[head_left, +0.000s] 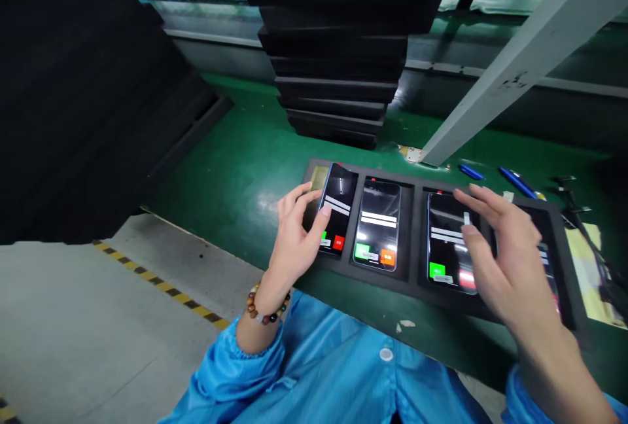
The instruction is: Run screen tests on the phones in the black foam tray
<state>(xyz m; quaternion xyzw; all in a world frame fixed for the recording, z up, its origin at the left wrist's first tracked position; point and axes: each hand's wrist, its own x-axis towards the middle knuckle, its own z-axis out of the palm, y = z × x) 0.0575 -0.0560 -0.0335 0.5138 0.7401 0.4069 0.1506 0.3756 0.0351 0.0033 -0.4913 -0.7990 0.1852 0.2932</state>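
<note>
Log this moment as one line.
left hand: touching leftmost phone | right hand: over third phone from left | second phone: in tray, lit

Left grip: fingers bent, thumb opposed | right grip: fingers extended, thumb apart

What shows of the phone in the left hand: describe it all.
The phone has a dark, glossy, glass-like screen, lit with white bars and green and red blocks near the bottom. Its bluish left edge looks raised, tilting it at the leftmost slot of the dark, foam-like tray. The left hand holds that side, thumb over the screen.
</note>
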